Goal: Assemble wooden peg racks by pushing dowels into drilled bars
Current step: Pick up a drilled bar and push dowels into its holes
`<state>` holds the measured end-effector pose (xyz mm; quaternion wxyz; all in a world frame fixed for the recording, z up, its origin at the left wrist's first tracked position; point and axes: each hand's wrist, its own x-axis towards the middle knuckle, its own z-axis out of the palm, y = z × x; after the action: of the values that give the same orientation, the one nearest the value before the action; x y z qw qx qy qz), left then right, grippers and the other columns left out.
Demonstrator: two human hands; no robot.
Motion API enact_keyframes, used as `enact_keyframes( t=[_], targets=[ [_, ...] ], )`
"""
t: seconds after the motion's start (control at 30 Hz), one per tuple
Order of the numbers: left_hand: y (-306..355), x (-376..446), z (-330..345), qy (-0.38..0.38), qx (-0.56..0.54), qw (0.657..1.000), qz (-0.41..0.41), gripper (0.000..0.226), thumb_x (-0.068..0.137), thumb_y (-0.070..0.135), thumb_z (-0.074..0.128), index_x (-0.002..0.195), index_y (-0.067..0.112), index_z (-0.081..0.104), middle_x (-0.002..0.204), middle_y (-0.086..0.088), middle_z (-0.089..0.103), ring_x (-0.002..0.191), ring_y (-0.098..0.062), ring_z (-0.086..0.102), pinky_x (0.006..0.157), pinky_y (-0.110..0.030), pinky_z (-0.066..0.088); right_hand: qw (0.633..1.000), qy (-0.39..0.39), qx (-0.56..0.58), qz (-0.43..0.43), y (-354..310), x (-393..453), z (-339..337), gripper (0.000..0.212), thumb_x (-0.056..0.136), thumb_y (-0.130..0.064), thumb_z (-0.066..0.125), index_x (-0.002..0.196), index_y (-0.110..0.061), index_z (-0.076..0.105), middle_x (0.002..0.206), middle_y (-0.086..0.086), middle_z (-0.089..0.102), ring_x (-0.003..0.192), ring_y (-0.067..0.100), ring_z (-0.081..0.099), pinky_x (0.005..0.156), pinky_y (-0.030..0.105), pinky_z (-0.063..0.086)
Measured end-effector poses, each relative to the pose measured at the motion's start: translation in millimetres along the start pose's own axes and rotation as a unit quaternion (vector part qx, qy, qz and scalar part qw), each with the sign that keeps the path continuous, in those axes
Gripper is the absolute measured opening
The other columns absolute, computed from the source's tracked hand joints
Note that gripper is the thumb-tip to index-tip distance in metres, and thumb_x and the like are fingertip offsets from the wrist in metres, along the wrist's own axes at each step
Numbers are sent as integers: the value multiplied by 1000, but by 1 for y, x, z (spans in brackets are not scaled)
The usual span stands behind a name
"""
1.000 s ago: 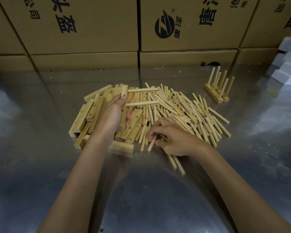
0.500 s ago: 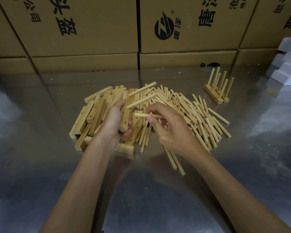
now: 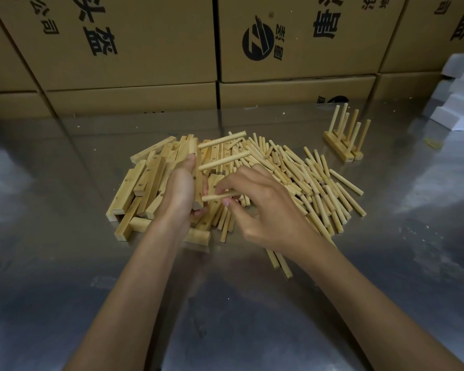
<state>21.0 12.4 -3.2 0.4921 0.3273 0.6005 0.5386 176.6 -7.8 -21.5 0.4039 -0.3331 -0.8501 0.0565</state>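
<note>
Bringing third dowel (image 3: 218,196), pinched in right hand (image 3: 263,207), closer toward drilled bar (image 3: 197,180) gripped by left hand (image 3: 178,190); insertion looks imminent.

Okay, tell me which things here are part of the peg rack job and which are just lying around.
Part of the job:
- drilled bar in the left hand, two dowels already in it
- dowel pinched by the right hand
- pile of bars
- loose dowels
- finished racks

Just lying about:
- cardboard boxes
- white foam blocks
</note>
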Motion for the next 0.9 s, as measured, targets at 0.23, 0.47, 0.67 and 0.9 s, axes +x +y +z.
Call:
enact_keyframes(
  t=[0.23, 0.47, 0.67, 0.9],
  targets=[
    [-8, 1, 6, -6, 33, 999, 22, 44, 103, 55, 38, 129, 29, 62, 86, 7, 66, 75, -10, 60, 57, -28, 40, 1000, 2, 20, 7, 1, 0, -1, 17, 87, -5, 68, 100, -14, 67, 93, -9, 57, 91, 9, 44, 79, 17, 34],
    [-8, -3, 9, -31, 44, 998, 37, 45, 101, 59, 36, 88, 26, 65, 63, 10, 57, 58, -9, 53, 58, -30, 39, 999, -31, 18, 17, 4, 0, -3, 17, 91, -9, 66, 106, -16, 69, 96, -11, 64, 89, 11, 52, 77, 26, 44],
    [-7, -4, 9, -6, 162, 981, 102, 60, 82, 64, 17, 90, 19, 56, 83, -2, 55, 82, -24, 54, 82, -46, 46, 997, -52, -49, 28, 6, 0, -6, 15, 95, -17, 64, 108, -15, 72, 96, -5, 69, 90, 15, 58, 79, 34, 50],
    [-3, -7, 0, -24, 241, 959, 145, 67, 94, 63, 15, 106, 16, 62, 101, -5, 63, 99, -26, 57, 88, -44, 44, 991, -40, -129, 5, 3, 0, -17, 20, 96, -34, 62, 109, -24, 75, 78, -9, 66, 74, 14, 60, 66, 25, 40]
  ],
)
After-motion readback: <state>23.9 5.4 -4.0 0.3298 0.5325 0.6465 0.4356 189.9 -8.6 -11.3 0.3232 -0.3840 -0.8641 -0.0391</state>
